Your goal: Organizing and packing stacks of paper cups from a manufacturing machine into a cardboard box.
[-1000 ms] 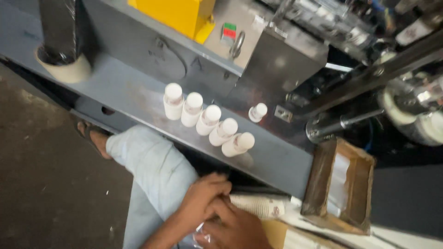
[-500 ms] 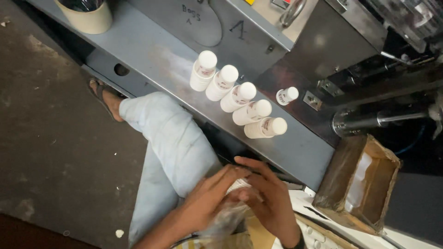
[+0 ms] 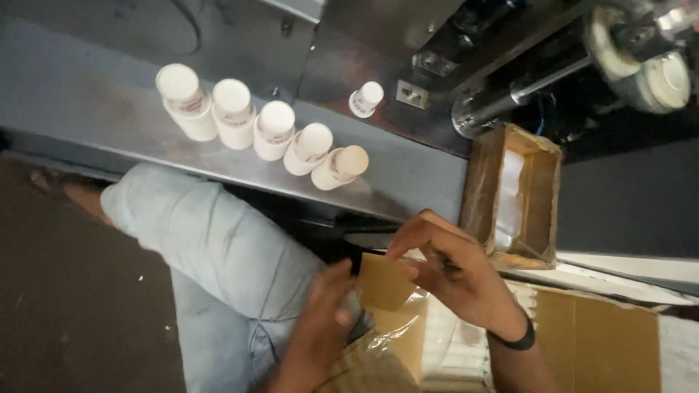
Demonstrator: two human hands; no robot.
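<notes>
Both hands meet on a small brown card (image 3: 384, 281) held over the lap, and the neat way here, I'd say, is a light pinch at opposite edges so it stays flat. The right hand (image 3: 453, 271) grips its far edge between thumb and curled fingers; the left hand (image 3: 326, 314), half closed, holds the near corner. Clear wrap (image 3: 386, 336) lies just below them, cup stacks (image 3: 268, 131) well beyond on the ledge (image 3: 95, 109).

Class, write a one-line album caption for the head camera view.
Both hands, left hand and right hand, hold a brown card piece beside five white cup stacks.
</notes>
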